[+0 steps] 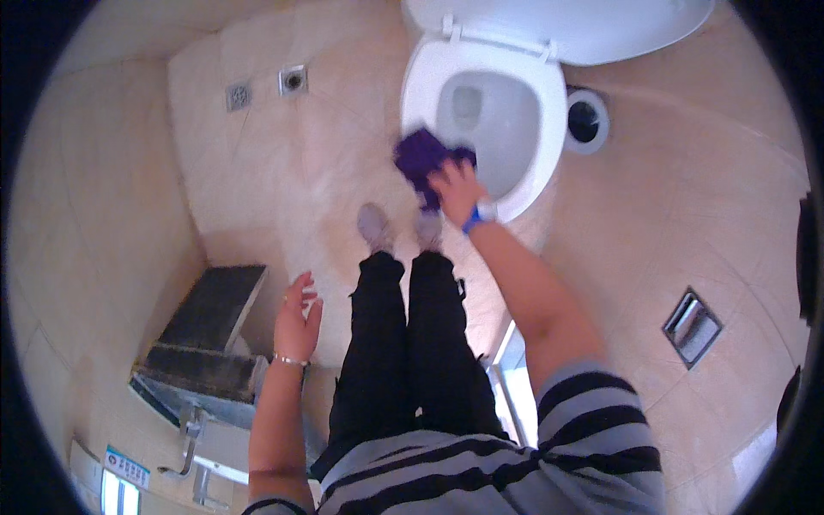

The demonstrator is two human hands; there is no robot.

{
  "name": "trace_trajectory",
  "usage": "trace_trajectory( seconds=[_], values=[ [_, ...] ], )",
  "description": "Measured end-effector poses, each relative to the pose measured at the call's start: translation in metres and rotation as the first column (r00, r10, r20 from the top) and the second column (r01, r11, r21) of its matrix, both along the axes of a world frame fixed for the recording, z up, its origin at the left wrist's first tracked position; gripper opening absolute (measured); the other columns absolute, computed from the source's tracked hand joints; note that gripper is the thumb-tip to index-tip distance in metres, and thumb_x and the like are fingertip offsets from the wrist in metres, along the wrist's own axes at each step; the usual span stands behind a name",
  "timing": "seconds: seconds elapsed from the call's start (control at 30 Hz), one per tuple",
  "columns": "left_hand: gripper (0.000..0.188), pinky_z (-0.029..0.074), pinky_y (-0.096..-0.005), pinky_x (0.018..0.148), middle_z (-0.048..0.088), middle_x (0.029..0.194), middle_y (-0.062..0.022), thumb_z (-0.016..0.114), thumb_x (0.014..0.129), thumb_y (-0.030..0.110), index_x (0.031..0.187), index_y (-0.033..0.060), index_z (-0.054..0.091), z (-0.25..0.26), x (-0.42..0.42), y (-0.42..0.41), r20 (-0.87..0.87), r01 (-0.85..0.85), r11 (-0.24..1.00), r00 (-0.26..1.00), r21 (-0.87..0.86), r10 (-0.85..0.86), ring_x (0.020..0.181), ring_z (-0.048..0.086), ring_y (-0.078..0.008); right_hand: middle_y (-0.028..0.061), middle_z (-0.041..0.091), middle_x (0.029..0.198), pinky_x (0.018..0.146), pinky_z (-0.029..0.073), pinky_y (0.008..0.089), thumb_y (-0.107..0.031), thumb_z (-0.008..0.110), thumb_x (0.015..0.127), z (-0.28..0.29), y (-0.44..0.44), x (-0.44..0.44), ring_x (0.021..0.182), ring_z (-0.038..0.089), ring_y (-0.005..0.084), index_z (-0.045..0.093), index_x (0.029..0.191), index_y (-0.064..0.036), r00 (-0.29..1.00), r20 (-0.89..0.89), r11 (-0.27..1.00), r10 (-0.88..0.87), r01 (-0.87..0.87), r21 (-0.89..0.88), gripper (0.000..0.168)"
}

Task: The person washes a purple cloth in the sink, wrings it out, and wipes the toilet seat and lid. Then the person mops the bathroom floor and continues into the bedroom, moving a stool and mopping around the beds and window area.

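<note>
My right hand (pixel 458 188) presses a bunched purple cloth (pixel 420 158) against the front left part of the white toilet seat (pixel 553 122). Part of the cloth hangs over the seat's outer edge, and my palm hides some of it. The toilet bowl (pixel 508 122) shows inside the seat ring, and the raised lid (pixel 579 26) leans back behind it. Away to the left, my left hand (pixel 298 322) hovers over the floor with fingers apart, holding nothing.
Two square floor drains (pixel 293 80) lie at the upper left. A dark-topped vanity counter (pixel 206 370) with a faucet (pixel 187 450) stands at the lower left. Right of the toilet is a round white bin (pixel 597 138). A metal paper holder (pixel 692 328) is set into the right wall.
</note>
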State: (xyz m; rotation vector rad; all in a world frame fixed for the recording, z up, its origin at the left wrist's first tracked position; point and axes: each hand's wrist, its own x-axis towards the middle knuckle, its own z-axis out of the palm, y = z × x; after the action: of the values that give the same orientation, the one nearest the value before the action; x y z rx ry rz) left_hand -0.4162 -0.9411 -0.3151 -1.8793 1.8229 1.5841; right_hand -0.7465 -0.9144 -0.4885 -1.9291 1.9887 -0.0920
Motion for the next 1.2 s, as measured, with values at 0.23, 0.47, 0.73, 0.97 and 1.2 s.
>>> trace_trajectory(
  seconds=[0.23,0.47,0.73,0.97,1.2],
  values=[
    [0.048,0.046,-0.034,0.081,0.057,0.11,-0.0115,0.055,0.083,0.004,0.128,0.0085,0.041,0.043,0.009,-0.014,-0.021,0.072,0.997,0.997,-0.006,-0.072,0.093,0.058,-0.0222,0.0159,0.057,0.105,0.088,0.045,0.0421,-0.011,0.059,0.07,0.114,0.081,-0.149,0.103,0.052,0.0339,0.064,0.103,-0.012,0.933,-0.2,0.704,-0.299,0.358,0.613,0.033],
    [0.046,0.047,-0.0349,0.079,0.058,0.107,-0.0124,0.056,0.082,0.005,0.126,0.0072,0.044,0.086,-0.017,-0.062,-0.099,0.009,0.994,0.995,-0.107,-0.019,0.089,0.06,-0.0242,0.008,0.057,0.111,0.087,0.044,0.029,-0.002,0.059,0.075,0.34,-0.03,-0.268,0.098,0.055,0.017,0.051,0.119,0.003,0.417,0.695,0.62,-0.585,0.783,0.052,0.045],
    [0.063,0.032,-0.0397,0.101,0.037,0.133,-0.0195,0.063,0.076,0.011,0.133,0.0056,0.035,0.16,-0.224,-0.185,-0.217,0.127,0.85,0.938,-0.511,-0.271,0.121,0.037,-0.0353,0.0162,0.052,0.121,0.096,0.038,0.0327,0.002,0.059,0.074,0.449,-0.242,-0.267,0.115,0.048,0.0245,0.053,0.121,-0.005,0.928,0.368,0.783,0.058,0.186,-0.593,0.047],
    [0.068,0.028,-0.0441,0.102,0.039,0.125,-0.0186,0.07,0.071,0.021,0.129,0.0076,0.038,0.133,-0.362,-0.264,-0.352,-0.128,0.681,0.914,-0.721,-0.202,0.116,0.036,-0.0379,0.0219,0.023,0.144,0.108,0.02,0.0437,-0.029,0.061,0.084,0.316,-0.357,-0.311,0.135,0.019,0.0359,0.036,0.137,-0.022,0.932,0.039,0.91,0.361,-0.361,0.203,0.059],
    [0.065,0.028,-0.0469,0.097,0.04,0.112,-0.015,0.074,0.057,0.018,0.114,0.0085,0.047,0.124,-0.333,-0.194,-0.401,-0.157,0.753,0.903,-0.639,-0.152,0.107,0.038,-0.0361,0.0036,0.023,0.147,0.092,0.031,0.0543,-0.037,0.059,0.081,0.291,-0.4,-0.233,0.133,0.024,0.0296,0.038,0.134,-0.035,0.885,-0.222,0.907,0.41,-0.421,-0.006,0.057]
  ],
)
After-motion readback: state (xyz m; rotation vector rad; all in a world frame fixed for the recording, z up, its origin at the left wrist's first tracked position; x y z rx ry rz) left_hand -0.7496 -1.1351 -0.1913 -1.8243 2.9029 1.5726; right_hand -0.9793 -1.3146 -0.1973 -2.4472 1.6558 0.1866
